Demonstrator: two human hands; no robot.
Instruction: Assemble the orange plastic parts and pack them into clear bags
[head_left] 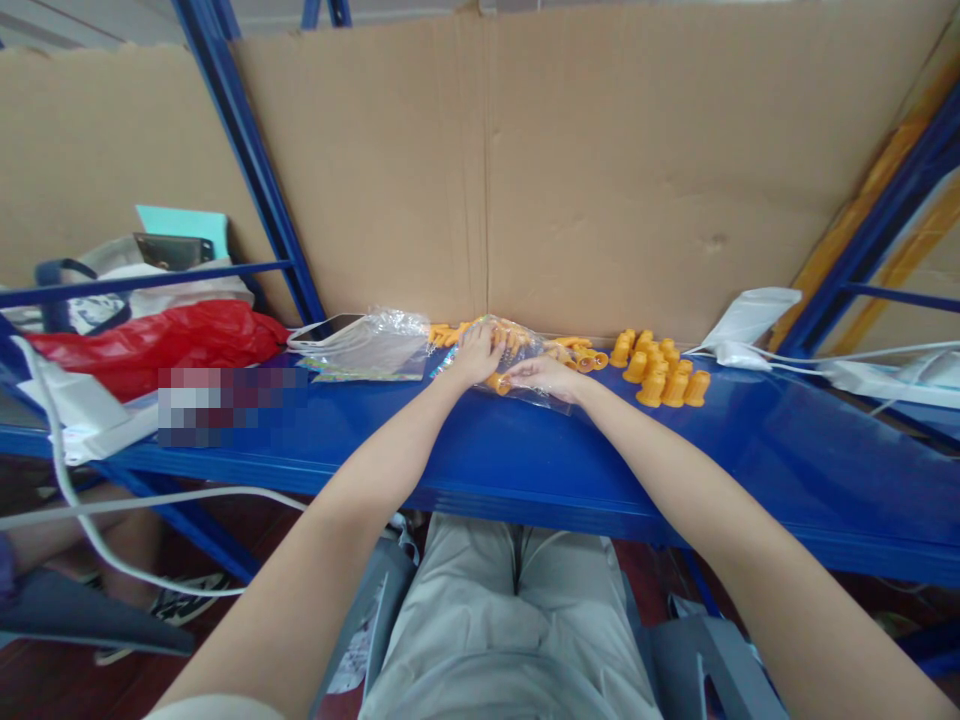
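A clear plastic bag [536, 345] lies on the blue table close to the cardboard at the back, with orange plastic pieces showing in and around it. My left hand [480, 355] rests on the bag's left side, fingers stretched forward. From the right, my right hand [546, 376] reaches in at the front of the bag, its fingers pinched at a small orange plastic piece [497, 384]. Right of it lie several loose orange pieces [592, 360]. Further right, several orange, bell-shaped plastic pieces [652, 383] stand upright in a group.
Left of my hands are flat plastic bags [386, 355] and a phone [334, 328]. A red plastic bag [172, 340] and a white cable [64, 480] are farther left. White wrapping [752, 320] and cables lie right. A cardboard sheet [600, 170] closes off the back; blue posts [251, 160] flank it.
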